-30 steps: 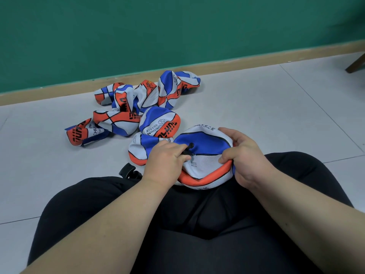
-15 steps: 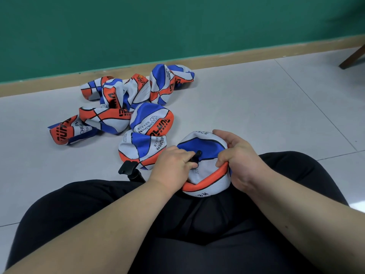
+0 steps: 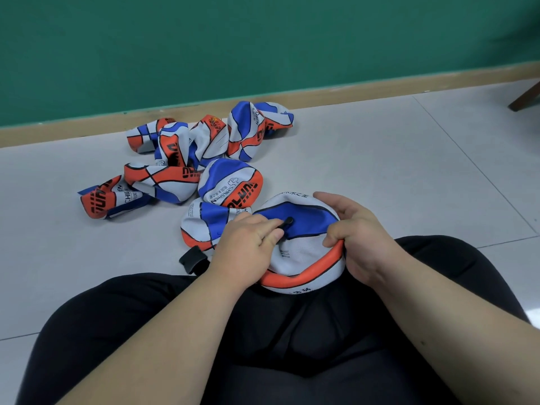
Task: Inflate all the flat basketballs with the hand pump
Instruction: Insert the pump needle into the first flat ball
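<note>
One basketball (image 3: 304, 252) touches right hand (image 3: 365, 238), seemingly left hand (image 3: 248, 247).

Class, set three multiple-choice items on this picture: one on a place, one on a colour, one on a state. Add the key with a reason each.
1. Where does the ball that the right hand grips rest? A. on a table B. on the person's lap C. on a shelf
2. What colour is the wall? A. yellow B. red C. green
3. How are the balls piled on the floor? A. flat, crumpled B. round, full C. boxed
Key: B, it lies on the black trousers; C, green above the skirting; A, each is caved in.
</note>
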